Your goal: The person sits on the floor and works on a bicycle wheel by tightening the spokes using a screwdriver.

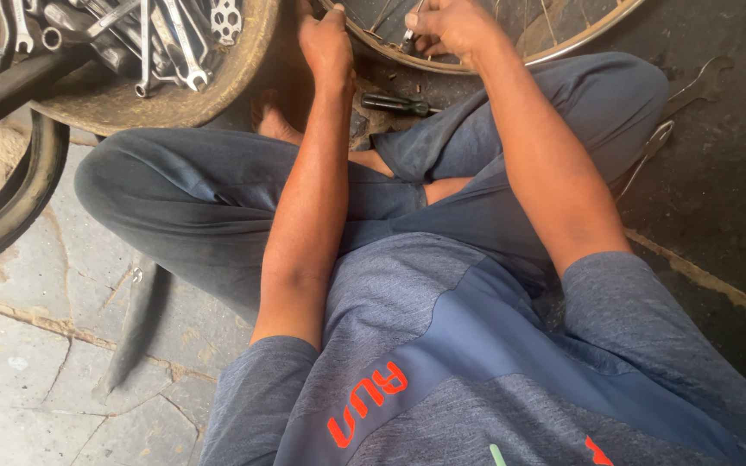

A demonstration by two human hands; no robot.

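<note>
I sit cross-legged on the ground with a bicycle wheel rim (563, 43) at the top of the view. My left hand (325, 43) grips the rim's left edge. My right hand (446, 26) is closed around a small metal tool (407, 36) held against the rim near the spokes. A dark-handled screwdriver (395, 104) lies on the ground between my hands, just past my bare foot (274, 125).
A round shallow pan (131, 103) full of wrenches and spanners (174, 43) sits at the top left. A black tyre (2, 207) curves along the left edge. Pliers (649, 151) and a flat wrench (701, 82) lie on the dark floor at right.
</note>
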